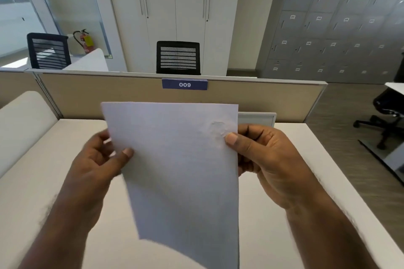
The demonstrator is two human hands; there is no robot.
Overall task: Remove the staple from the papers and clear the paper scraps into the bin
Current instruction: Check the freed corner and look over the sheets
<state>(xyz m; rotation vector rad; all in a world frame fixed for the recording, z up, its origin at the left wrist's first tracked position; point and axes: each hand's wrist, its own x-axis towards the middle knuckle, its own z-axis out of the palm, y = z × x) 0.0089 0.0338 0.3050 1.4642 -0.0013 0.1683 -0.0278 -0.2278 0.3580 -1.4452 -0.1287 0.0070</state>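
The white papers (179, 172) are held upright above the desk, facing me. My left hand (98, 159) grips their left edge, thumb on the front. At the right edge my right hand (266, 159) pinches them, its thumb just below a crumpled, roughened patch (218, 128) near the top right corner. I cannot make out a staple. No bin or paper scraps are in view.
The white desk (306, 181) ends at a beige partition (131, 96) carrying a blue label "009". A small grey box (258, 118) sits behind the papers at the partition. A rounded white divider (24, 120) stands on the left. An office chair (387, 116) is on the right.
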